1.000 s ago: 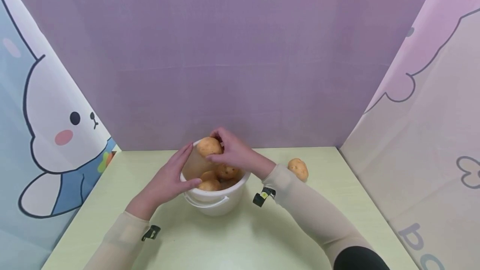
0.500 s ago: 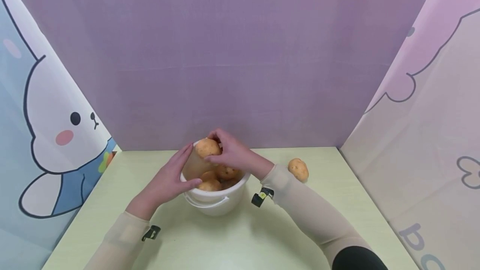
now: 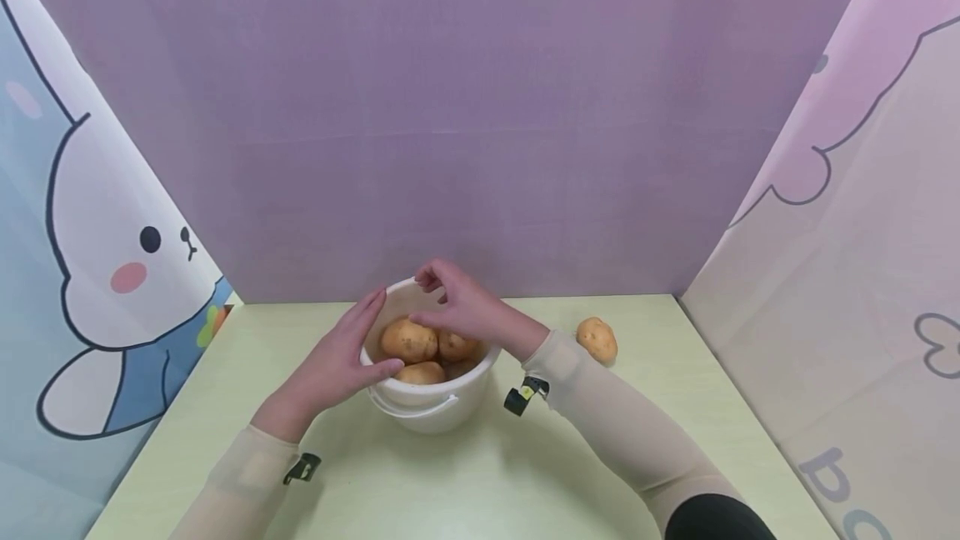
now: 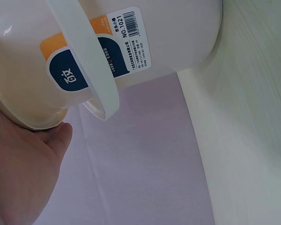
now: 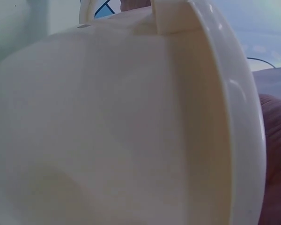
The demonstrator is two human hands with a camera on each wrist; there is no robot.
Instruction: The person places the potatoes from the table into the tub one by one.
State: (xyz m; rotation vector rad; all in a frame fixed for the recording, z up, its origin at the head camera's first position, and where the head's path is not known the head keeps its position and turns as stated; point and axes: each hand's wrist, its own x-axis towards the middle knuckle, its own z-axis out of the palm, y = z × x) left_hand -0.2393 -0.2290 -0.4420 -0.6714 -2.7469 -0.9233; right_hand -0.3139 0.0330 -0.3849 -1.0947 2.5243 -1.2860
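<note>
A white bucket (image 3: 468,402) stands at the middle of the table, with several potatoes inside. One large potato (image 3: 408,342) lies on top at the left, beside another potato (image 3: 456,347). My left hand (image 3: 341,365) holds the bucket's left rim, its thumb reaching over the edge; the left wrist view shows the hand (image 4: 23,168) against the rim. Over the right side of the opening, my right hand (image 3: 468,305) has its fingers loosely bent and apart, holding nothing. The right wrist view is mostly filled by the bucket wall (image 5: 107,117).
Right of the bucket, beyond my right forearm, a single potato (image 3: 597,341) lies on the pale green table (image 3: 420,490). A purple backdrop (image 3: 480,123) rises behind, and printed panels stand at both sides. The bucket's handle (image 4: 79,47) hangs down its front.
The potato that my right hand held at the far rim has been let go and lies lower, on the other potatoes. My left hand has stayed on the rim.
</note>
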